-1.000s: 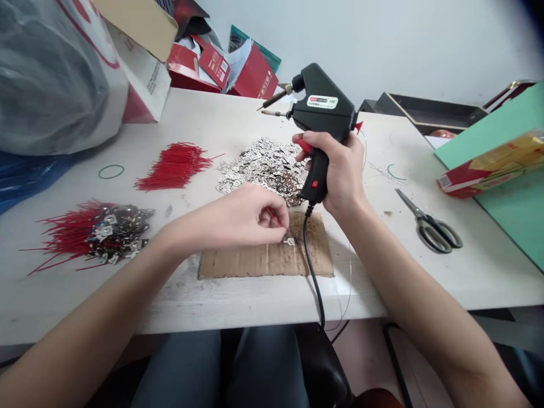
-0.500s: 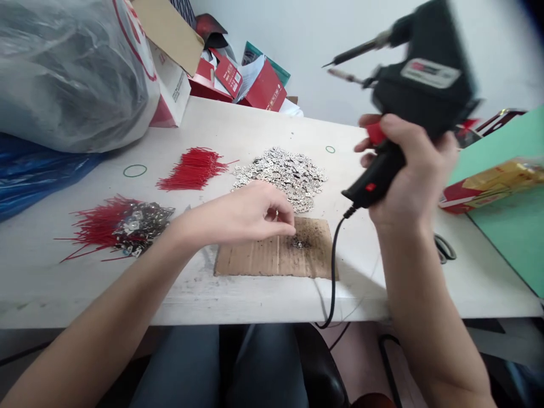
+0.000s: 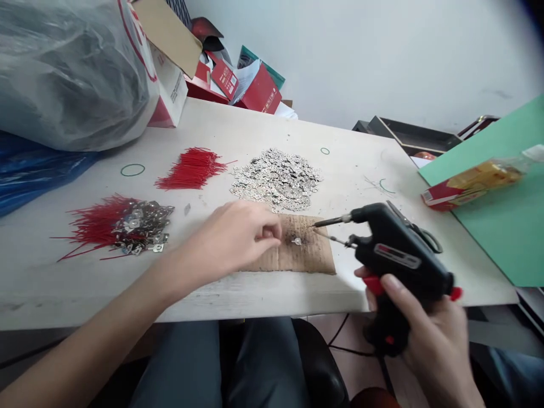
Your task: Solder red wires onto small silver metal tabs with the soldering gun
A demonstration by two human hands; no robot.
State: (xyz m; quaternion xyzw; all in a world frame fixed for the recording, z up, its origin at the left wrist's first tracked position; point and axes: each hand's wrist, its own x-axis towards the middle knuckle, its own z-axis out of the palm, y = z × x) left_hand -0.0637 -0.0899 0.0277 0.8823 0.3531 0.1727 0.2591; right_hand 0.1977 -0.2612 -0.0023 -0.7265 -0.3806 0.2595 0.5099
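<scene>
My right hand point(image 3: 425, 334) grips the handle of a black soldering gun point(image 3: 399, 258), a finger on its red trigger. The gun's tip point(image 3: 317, 225) points left, just over a scorched cardboard pad point(image 3: 293, 255). A small metal tab point(image 3: 296, 241) lies on the pad near the tip. My left hand point(image 3: 232, 238) rests on the pad's left part with its fingers pinched together; what they hold is hidden. Behind the pad lie a heap of silver metal tabs point(image 3: 278, 178) and a bundle of red wires point(image 3: 191, 169).
A pile of red wires with tabs attached point(image 3: 123, 224) lies at the left. Scissors point(image 3: 425, 235) sit partly behind the gun. A large plastic bag point(image 3: 68, 68), red boxes point(image 3: 250, 85), a green board point(image 3: 501, 209) with a packet point(image 3: 471, 181), and green rubber bands point(image 3: 132, 169) surround the white table point(image 3: 255, 136).
My right hand has brought the soldering gun down from high at the right to table level, its tip now at the cardboard pad. My left hand stays pinched on the pad.
</scene>
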